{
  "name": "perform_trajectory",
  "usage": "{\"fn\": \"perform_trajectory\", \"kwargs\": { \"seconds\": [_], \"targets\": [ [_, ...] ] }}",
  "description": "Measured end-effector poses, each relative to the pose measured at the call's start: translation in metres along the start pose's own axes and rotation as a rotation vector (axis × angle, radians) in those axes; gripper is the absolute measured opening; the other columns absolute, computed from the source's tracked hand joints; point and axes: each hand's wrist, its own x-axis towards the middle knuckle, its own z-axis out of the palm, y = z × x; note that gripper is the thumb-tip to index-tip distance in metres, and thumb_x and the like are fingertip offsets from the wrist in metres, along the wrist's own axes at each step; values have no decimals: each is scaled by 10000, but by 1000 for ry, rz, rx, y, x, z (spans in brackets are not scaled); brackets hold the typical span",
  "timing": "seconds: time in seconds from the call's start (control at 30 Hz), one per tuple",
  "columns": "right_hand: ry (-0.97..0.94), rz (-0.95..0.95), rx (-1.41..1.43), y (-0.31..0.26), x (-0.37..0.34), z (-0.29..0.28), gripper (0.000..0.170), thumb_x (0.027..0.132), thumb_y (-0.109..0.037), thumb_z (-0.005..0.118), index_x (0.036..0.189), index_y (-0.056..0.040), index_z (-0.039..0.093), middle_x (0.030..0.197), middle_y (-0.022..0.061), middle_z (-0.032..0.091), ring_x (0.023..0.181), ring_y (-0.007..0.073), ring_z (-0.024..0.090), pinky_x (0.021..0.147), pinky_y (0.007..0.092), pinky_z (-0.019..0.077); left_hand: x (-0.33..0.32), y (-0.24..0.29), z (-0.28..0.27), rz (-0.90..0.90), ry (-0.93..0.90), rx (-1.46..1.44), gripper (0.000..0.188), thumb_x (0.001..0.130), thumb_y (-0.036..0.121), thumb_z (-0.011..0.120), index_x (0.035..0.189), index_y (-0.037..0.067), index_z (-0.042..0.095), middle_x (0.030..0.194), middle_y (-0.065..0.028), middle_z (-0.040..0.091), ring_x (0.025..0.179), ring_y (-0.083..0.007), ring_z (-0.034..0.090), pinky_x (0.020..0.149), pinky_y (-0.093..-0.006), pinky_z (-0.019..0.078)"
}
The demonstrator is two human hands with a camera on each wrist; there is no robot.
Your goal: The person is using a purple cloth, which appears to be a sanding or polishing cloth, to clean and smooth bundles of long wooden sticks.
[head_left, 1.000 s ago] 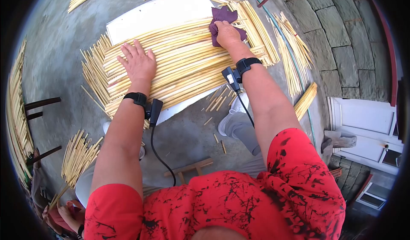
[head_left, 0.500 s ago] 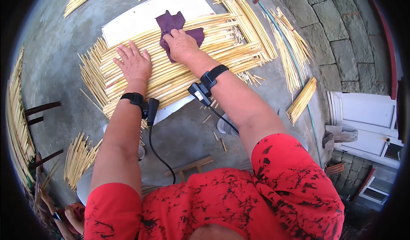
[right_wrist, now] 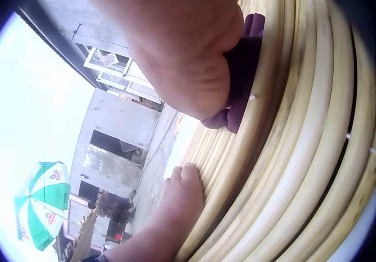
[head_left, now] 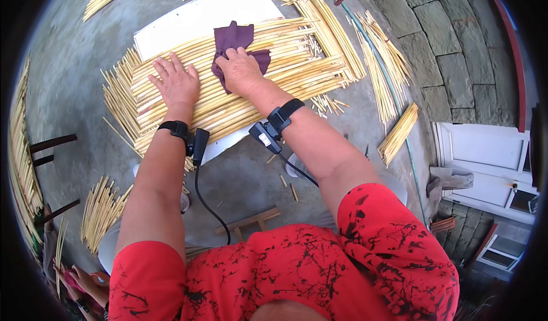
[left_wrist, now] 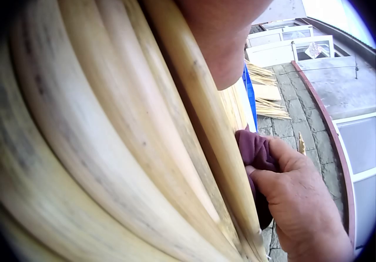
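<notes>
A layer of pale yellow stalks [head_left: 297, 72], laid side by side like a mat, covers much of a white board [head_left: 208, 15] in the head view. My left hand [head_left: 179, 85] rests on the stalks toward their left end, fingers spread and nearly straight. Near the middle, my right hand [head_left: 242, 75] grips a dark purple cloth [head_left: 234, 36] against the stalks, its loose corners spreading past the fingers. The left wrist view shows the same cloth [left_wrist: 254, 147] bunched between thumb and fingers. In the right wrist view, part of the cloth is hidden behind the hand.
Shorter stalks [head_left: 121, 101] fan out along the mat's left side. Bundles of stalks [head_left: 399, 135] lie on the concrete floor at right, beside a green hose [head_left: 419, 181]. A low wooden stool [head_left: 251, 221] stands near my body. Another person's hands [head_left: 85, 281] show at lower left.
My right hand has swept the purple cloth left across the stalks, from the right end to the middle, then shifted slightly toward me. The left hand has stayed in place on the stalks.
</notes>
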Motion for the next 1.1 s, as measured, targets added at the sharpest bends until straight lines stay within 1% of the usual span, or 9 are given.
{"fn": "perform_trajectory", "kwargs": {
  "seconds": [0.17,0.33,0.47,0.5,0.57,0.6,0.67,0.87,1.1],
  "targets": [
    [-20,-102,54,-4,-9,-5,205,781,-96,550,975,-121,609,990,106,529,976,283,503,798,369,459,0,0,-5,8,-18,-10,622,910,401,324,1403,29,255,1447,-236,207,1365,-373,121,1082,-549,52],
    [-64,131,-14,90,-9,-21,130,825,-116,527,921,-181,585,989,100,519,975,292,507,806,366,460,-1,0,-7,4,-36,-30,621,910,401,321,1403,29,255,1447,-236,204,1365,-376,118,1081,-551,47],
    [-65,348,-214,156,-23,-52,141,834,-134,521,951,-155,597,998,135,558,948,332,531,829,397,446,1,-1,-7,4,-22,-29,620,913,400,318,1406,31,249,1449,-236,201,1365,-376,116,1081,-552,46],
    [-15,418,-40,175,-23,-62,218,810,-62,560,1005,-151,602,996,120,585,946,294,568,818,374,465,1,-2,-6,6,-22,-30,619,913,399,320,1407,32,247,1450,-236,199,1366,-374,115,1081,-553,48],
    [186,666,833,158,-39,-113,309,785,22,587,1072,-93,577,1029,107,603,971,244,585,836,346,481,-3,1,-6,11,-19,-59,619,914,398,323,1407,33,246,1450,-235,198,1366,-371,114,1081,-553,50],
    [204,666,812,154,-51,-129,309,785,22,587,1072,-93,577,1029,107,603,971,244,585,836,346,481,-2,1,-6,2,-40,-37,618,915,397,325,1409,34,243,1452,-234,196,1367,-368,112,1081,-552,53],
    [362,501,1524,146,-77,-160,380,771,68,599,1136,-15,529,1084,99,590,1007,215,574,887,328,473,0,1,-10,-8,-62,-19,614,918,394,330,1412,41,239,1451,-235,196,1369,-362,112,1080,-551,62],
    [512,233,1984,86,-157,-210,424,813,-46,530,1225,27,463,1164,164,562,1080,285,551,994,394,402,7,-3,-3,1,-126,-54,635,919,432,346,1420,62,219,1459,-235,167,1373,-360,89,1073,-560,74],
    [485,81,2312,81,-186,-187,446,772,-123,541,1183,42,486,1132,190,578,1054,323,563,963,438,427,34,-29,8,36,-206,-303,679,879,525,417,1412,131,265,1433,-256,200,1350,-411,118,1053,-570,152]
  ]
}}
